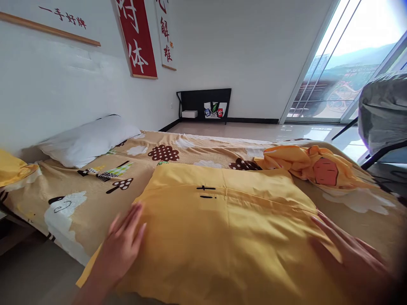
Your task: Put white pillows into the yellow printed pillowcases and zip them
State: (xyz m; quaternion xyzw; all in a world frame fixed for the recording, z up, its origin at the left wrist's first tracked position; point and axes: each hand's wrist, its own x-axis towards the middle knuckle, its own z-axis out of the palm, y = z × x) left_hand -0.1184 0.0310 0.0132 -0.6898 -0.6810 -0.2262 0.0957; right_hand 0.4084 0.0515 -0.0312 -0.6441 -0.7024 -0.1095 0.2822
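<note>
A yellow pillowcase (190,241) lies spread out at the near side of the bed, with small black marks on it and a seam running across its far part. Light wrinkles cross its right half. My left hand (122,241) rests at its left edge, fingers extended and holding nothing. On the opposite edge, my right hand (352,250) is stretched out over the cloth with its fingers apart, slightly blurred. Beyond the pillowcase to the right is a crumpled orange-yellow cloth (286,161) with a red-orange patch.
A tan patterned sheet (133,182) covers the bed. Toward the wall lies a white pillow (92,137), and yellow fabric (12,167) shows at far left. Past the bed stands a low black shelf (193,99); at right is a grey-covered object (384,110) near the glass door.
</note>
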